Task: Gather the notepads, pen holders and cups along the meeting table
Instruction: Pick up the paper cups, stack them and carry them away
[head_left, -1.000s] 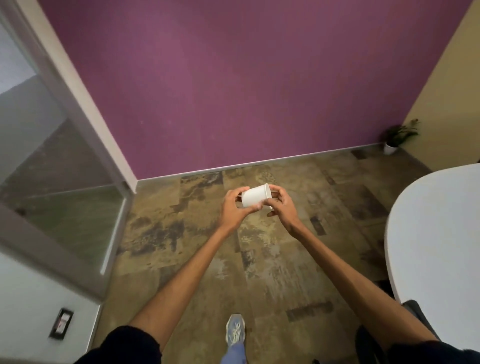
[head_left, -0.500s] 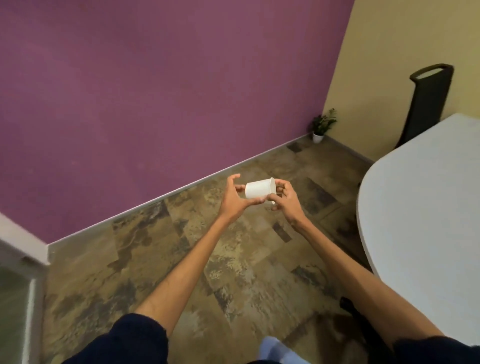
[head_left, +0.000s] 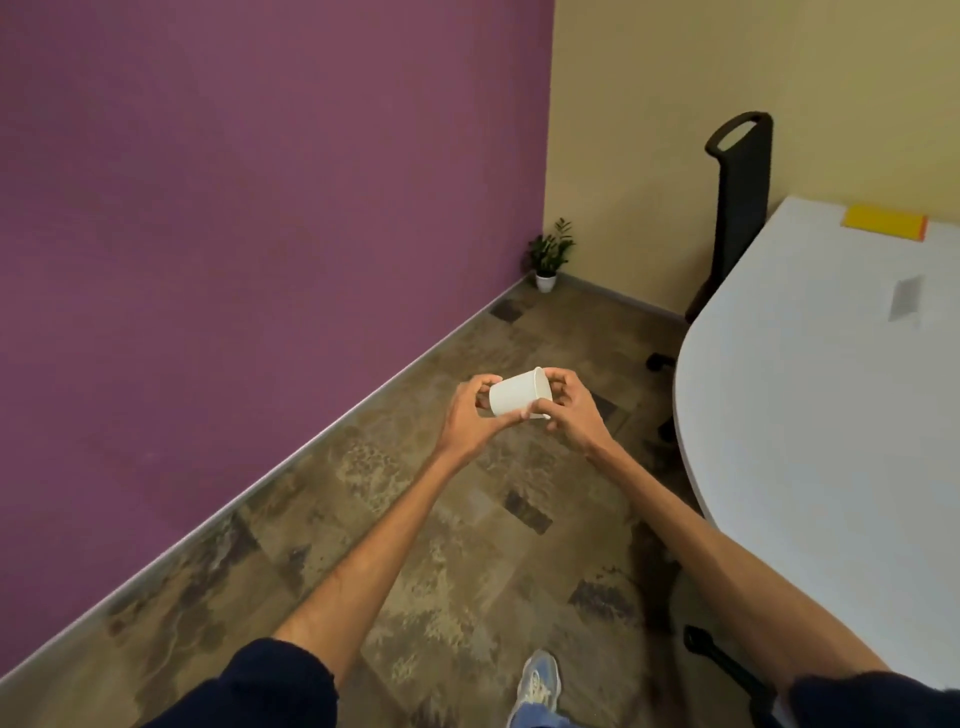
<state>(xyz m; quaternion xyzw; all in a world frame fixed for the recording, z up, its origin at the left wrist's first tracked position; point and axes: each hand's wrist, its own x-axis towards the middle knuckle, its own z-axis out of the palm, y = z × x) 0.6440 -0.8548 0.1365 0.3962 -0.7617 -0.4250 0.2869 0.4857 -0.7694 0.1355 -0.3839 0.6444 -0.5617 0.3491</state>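
A white paper cup (head_left: 517, 393) lies on its side in the air between both hands, its mouth toward the right. My left hand (head_left: 470, 418) grips its base end from the left and below. My right hand (head_left: 571, 410) holds its rim end from the right. The white meeting table (head_left: 810, 415) curves along the right side. A yellow notepad (head_left: 883, 222) with an orange edge lies on the table's far end. A small grey object (head_left: 905, 297) rests flat on the table nearer to me.
A black office chair (head_left: 737, 197) stands against the beige wall behind the table's far corner. A small potted plant (head_left: 548, 257) sits in the corner where the purple wall meets the beige one. Patterned floor tiles lie below, with my shoe (head_left: 537, 686) at the bottom.
The view has swung right: the glass door has left the frame, and the table, chair and yellow notepad have come in. Both hands keep holding the cup.
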